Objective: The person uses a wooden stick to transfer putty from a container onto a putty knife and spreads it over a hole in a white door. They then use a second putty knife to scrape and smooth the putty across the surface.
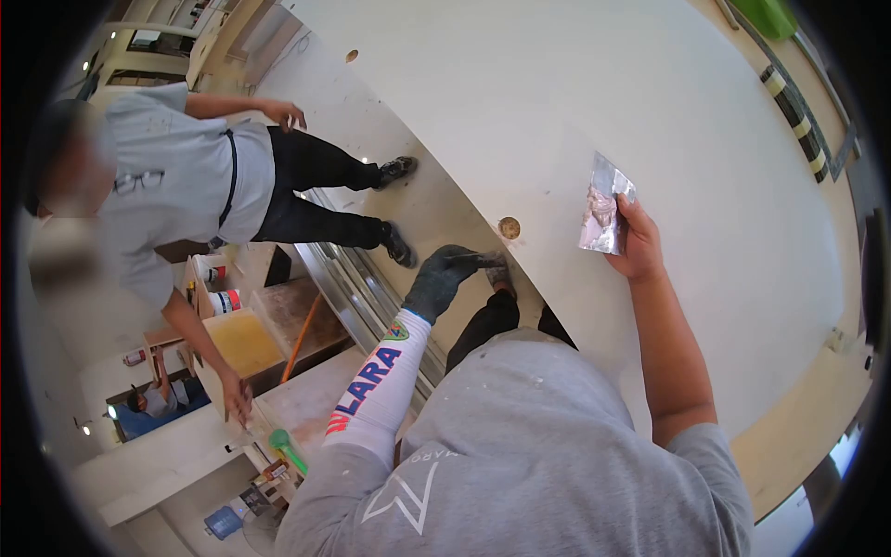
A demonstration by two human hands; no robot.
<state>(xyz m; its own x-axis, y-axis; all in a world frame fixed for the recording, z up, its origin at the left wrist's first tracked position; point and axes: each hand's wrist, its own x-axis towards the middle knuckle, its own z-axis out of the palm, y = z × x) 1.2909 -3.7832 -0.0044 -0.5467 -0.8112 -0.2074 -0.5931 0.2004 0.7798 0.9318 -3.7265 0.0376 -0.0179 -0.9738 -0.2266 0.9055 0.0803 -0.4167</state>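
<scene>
My left hand (441, 283) wears a dark glove and is closed on a small, thin tool (489, 261), just off the edge of a large white panel (557, 84). The tool's shape is hard to make out against the shoe below. My bare right hand (639, 237) grips a flat metal scraper plate (605, 200) above the panel. Pinkish paste is smeared over the plate's middle. Near the panel's edge, between my hands, is a round brownish spot (509, 227); another (352, 56) lies farther up the same edge.
Another person (186, 176) stands at the left, arms apart from mine. Below them are a yellow-topped surface (243, 341), white buckets (225, 302), an orange stick (302, 339) and a green object (288, 449). Metal lengths (343, 278) lie on the floor. A striped black-and-cream strip (794, 121) is at the right.
</scene>
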